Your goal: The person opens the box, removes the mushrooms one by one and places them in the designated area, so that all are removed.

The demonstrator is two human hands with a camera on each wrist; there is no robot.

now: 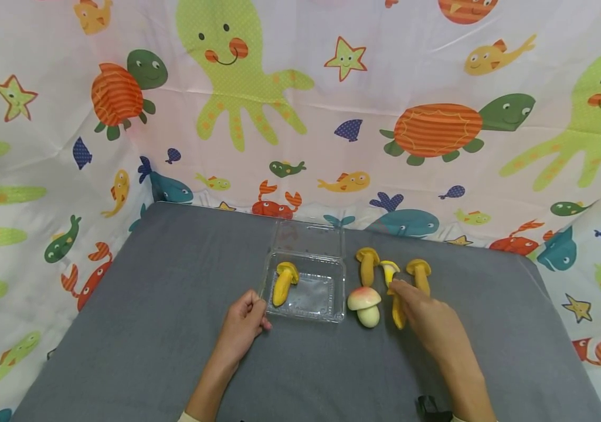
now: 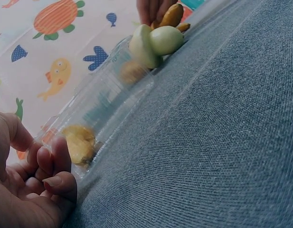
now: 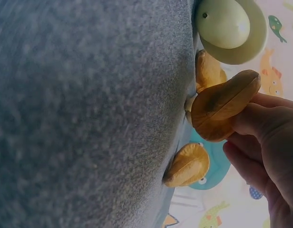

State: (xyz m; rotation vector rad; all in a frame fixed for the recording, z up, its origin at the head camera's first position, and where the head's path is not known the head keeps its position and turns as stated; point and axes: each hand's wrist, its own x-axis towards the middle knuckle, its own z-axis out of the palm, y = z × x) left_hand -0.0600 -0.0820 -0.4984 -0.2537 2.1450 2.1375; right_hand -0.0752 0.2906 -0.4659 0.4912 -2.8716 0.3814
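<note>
My right hand pinches a yellow toy mushroom between thumb and fingers. Its stem end shows below the fingers in the head view. My left hand pinches the near left edge of a clear plastic box, whose lid lies folded back. In the box, at its left side, lies one yellow toy mushroom. Right of the box stands a cream mushroom with a reddish cap. Behind it is a brownish-yellow mushroom. A smaller yellow one lies just beyond my right fingertips.
Another brownish-yellow mushroom lies right of the group, partly behind my right hand. A grey cloth covers the table. Printed curtains stand along its back and sides. A black object sits by my right wrist.
</note>
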